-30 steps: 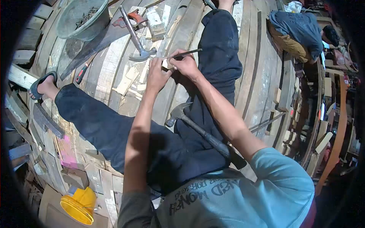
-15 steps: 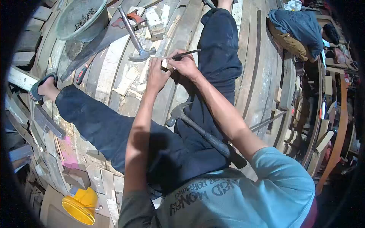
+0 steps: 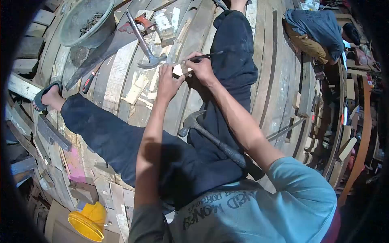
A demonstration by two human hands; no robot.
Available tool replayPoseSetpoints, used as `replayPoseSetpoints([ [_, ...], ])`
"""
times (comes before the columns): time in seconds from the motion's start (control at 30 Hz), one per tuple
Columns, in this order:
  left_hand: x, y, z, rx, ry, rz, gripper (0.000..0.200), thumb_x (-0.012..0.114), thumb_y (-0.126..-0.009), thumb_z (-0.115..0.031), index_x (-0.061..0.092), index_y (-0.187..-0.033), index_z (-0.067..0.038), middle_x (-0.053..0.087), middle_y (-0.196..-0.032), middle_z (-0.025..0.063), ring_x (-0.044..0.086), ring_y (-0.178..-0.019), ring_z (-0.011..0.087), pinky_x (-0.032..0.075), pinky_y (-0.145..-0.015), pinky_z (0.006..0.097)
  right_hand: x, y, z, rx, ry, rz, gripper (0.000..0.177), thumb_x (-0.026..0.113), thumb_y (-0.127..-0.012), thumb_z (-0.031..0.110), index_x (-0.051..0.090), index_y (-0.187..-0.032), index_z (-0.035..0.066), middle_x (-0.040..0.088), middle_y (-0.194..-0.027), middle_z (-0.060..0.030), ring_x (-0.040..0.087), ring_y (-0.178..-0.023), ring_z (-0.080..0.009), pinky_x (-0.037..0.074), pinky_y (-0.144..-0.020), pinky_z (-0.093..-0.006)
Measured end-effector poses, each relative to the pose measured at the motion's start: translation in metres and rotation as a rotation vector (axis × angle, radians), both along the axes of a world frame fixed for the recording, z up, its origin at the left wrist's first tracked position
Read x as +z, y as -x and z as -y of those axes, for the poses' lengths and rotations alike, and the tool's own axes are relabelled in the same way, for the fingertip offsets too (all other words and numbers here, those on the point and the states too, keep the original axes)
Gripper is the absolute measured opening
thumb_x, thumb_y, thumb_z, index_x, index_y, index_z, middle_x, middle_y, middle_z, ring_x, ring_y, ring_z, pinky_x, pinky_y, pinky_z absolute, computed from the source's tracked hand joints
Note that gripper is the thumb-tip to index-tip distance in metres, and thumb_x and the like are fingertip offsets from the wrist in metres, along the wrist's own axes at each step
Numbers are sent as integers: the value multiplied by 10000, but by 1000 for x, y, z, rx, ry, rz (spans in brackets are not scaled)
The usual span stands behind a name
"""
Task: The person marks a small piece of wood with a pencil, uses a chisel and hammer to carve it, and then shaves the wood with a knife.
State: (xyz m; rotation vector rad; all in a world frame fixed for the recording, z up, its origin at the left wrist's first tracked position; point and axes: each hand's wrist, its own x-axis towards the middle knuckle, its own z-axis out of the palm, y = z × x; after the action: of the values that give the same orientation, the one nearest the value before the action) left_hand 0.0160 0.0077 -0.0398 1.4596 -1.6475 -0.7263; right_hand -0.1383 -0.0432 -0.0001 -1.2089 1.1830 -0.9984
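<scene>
In the head view, my left hand (image 3: 167, 83) is closed around a small pale wood block (image 3: 178, 70). Beside it, my right hand (image 3: 201, 69) grips a dark slender tool (image 3: 211, 54), its free end pointing right over my knee; its exact kind does not show. The fingers of my right hand also reach the block's right side. A claw hammer (image 3: 219, 142) with a dark handle lies across my lap. Above my left hand, a second claw hammer (image 3: 142, 39) with a metal shaft rests on the boards.
A handsaw (image 3: 97, 53) with a red handle lies near a grey bucket (image 3: 67, 26) containing nails. A red-and-black handled tool (image 3: 87, 83) and wood scraps (image 3: 137, 89) are on the plank floor (image 3: 275, 81). A yellow bucket (image 3: 97, 212) sits lower left. Another person (image 3: 316, 30) is at upper right.
My right hand has shifted slightly right with the dark tool. More of the pale block shows between my hands.
</scene>
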Motion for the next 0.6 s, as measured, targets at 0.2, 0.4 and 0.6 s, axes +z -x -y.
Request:
replayPoseSetpoints([
  [0.2,9,2,-1,11,29,70,546,835,-741,-253,556,-1111,38,546,-1052,207,491,-1043,396,417,-919,481,-3,8,6,-77,-51,209,90,696,-766,18,659,-845,-3,690,-835,-85,645,-752,-151,508,-729,-287],
  [0.4,6,4,-1,29,58,99,474,840,-738,-223,567,-1038,23,552,-1002,191,511,-1005,381,425,-888,457,-4,12,12,-265,-61,395,59,654,-806,-39,634,-860,-29,659,-860,-113,626,-762,-171,496,-703,-276],
  [0.6,6,6,-3,46,118,148,484,855,-710,-197,550,-1019,18,534,-954,182,515,-937,379,429,-830,460,-6,16,13,-277,-61,447,75,642,-814,-50,623,-885,-36,657,-868,-118,641,-752,-176,535,-698,-289],
])
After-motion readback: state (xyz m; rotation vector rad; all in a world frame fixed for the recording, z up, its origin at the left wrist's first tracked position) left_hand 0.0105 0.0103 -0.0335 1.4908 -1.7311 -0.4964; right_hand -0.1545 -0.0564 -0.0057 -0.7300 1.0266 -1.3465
